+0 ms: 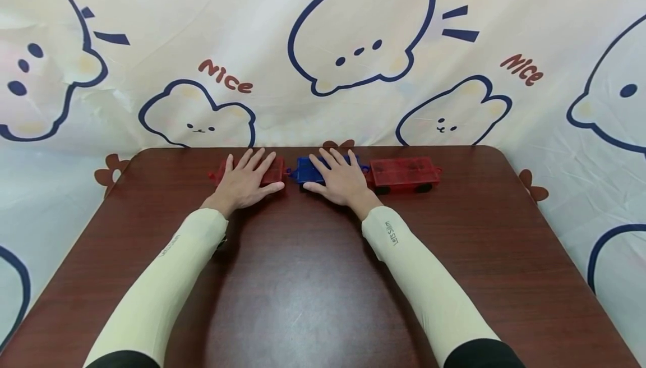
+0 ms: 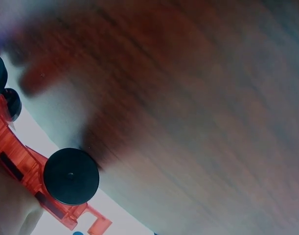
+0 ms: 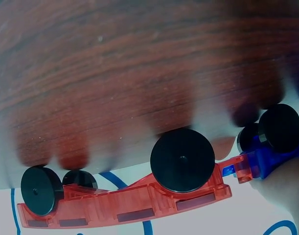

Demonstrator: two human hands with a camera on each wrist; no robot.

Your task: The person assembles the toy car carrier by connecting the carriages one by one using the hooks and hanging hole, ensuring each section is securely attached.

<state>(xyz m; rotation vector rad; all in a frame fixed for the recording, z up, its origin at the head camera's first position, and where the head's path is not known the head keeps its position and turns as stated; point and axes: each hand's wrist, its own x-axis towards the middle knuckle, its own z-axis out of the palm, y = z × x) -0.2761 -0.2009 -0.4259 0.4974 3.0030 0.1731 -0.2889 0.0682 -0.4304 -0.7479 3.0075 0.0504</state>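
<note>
Three in a row, far edge of table (image 1: pixel 303 267): left red car (image 1: pixel 278 171) under spread left hand (image 1: pixel 243 184), blue car (image 1: pixel 305 171) under spread right hand (image 1: pixel 344 182), right red car (image 1: pixel 406 172) alongside; likely light, stiff, roll-prone—pinch by sides.

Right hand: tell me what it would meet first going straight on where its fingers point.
Probably the cloth beyond the table, though depth is unclear; the right hand rests on the blue car.

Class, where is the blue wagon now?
In the head view, the blue wagon sits under the right hand, between the left red wagon and right red wagon.
</note>
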